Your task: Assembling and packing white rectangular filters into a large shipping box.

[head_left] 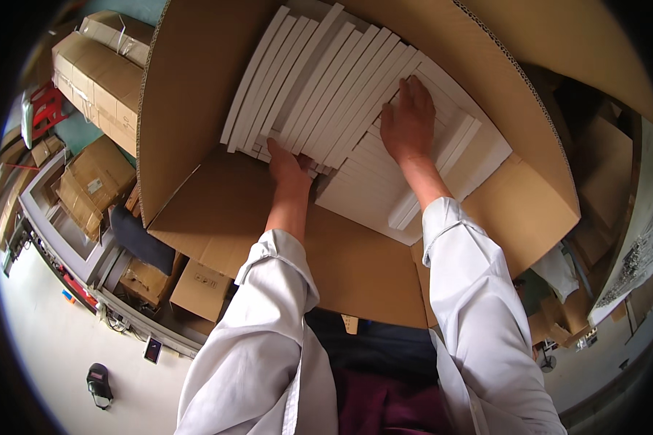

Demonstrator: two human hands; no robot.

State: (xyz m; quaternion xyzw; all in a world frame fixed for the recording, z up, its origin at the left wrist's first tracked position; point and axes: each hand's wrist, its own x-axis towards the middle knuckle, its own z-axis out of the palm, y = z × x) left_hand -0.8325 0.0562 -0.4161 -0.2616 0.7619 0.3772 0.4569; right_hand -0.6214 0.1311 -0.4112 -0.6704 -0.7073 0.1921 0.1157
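Note:
A large open cardboard carton (pixel 196 87) lies in front of me, packed with several flat white boxes (pixel 326 80) standing side by side on edge. My left hand (pixel 289 168) grips the near ends of the upright white boxes, fingers tucked under them. My right hand (pixel 408 119) lies flat, fingers spread, on top of a lower row of white boxes (pixel 374 192) to the right. Both arms wear white sleeves.
Brown cartons (pixel 98 80) are stacked at the far left, with more small cartons (pixel 199 290) below on a grey rack (pixel 65 239). A dark object (pixel 99 384) sits on the pale floor at lower left. More cardboard (pixel 602 167) stands at the right.

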